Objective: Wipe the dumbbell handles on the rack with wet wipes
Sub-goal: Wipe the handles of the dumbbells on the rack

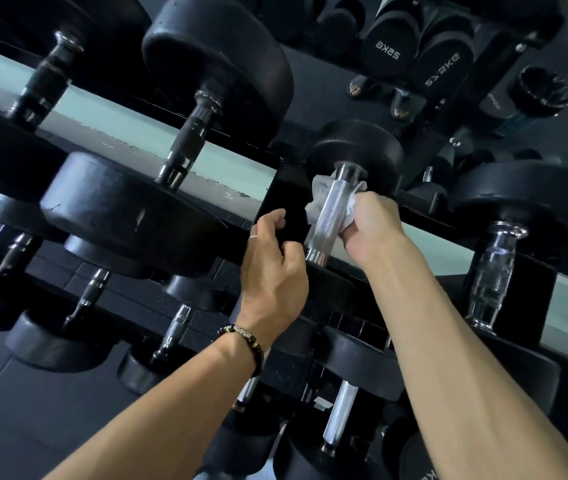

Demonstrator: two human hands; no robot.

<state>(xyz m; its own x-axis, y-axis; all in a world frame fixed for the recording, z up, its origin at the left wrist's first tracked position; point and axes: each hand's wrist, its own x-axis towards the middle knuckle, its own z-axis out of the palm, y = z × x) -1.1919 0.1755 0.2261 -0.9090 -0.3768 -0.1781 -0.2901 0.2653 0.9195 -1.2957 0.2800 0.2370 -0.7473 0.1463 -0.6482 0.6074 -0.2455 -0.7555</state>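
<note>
The knurled chrome dumbbell handle (327,211) sits on the rack's (268,199) upper tier, bright between its two black heads. A crumpled white wet wipe (320,199) wraps behind it, and the right hand (372,223) has its fingers (352,239) clamped on that wipe against the bar. The left hand (275,268) curls its fingers over the black rack edge just beside. Room is tight: neighbouring dumbbells (178,150) stand close on both sides.

White wipe (317,202), knurled silver handle (333,209), black weights (213,53)
</note>
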